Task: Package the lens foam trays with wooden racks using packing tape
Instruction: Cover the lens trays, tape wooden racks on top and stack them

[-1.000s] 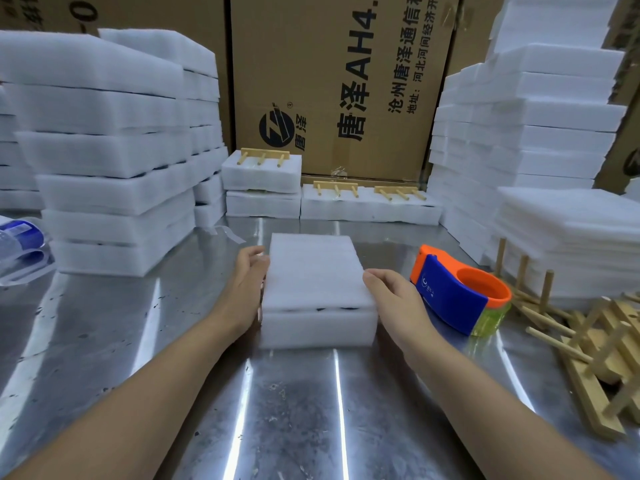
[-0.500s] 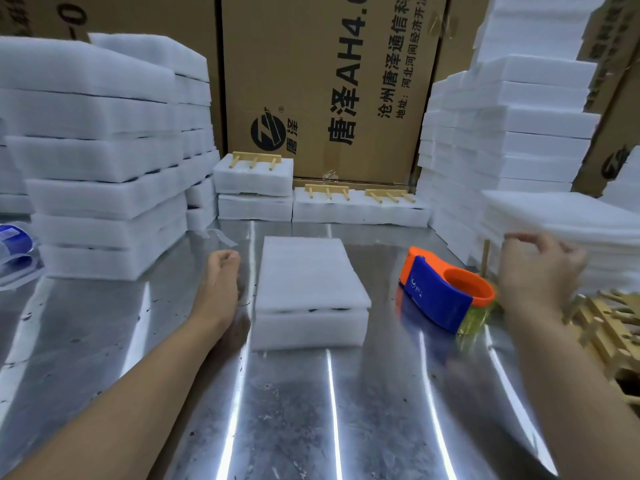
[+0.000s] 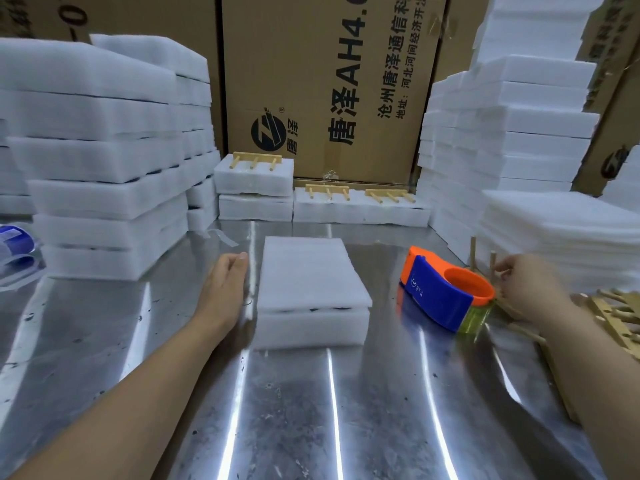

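While white foam stacks (image 3: 104, 161) rise along both sides of the shiny metal surface (image 3: 294, 410), a covered foam tray (image 3: 311, 292) lies flat at its middle. The left hand (image 3: 223, 289) rests just beside the tray, fingers together and empty. Past the orange-and-blue tape dispenser (image 3: 446, 292), the right hand (image 3: 533, 289) pinches a wooden rack (image 3: 493, 268).

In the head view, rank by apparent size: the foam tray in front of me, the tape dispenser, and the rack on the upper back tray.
1. Foam tray, largest.
2. Tape dispenser.
3. Rack, smallest, though it sits farther back, so distance shrinks it.
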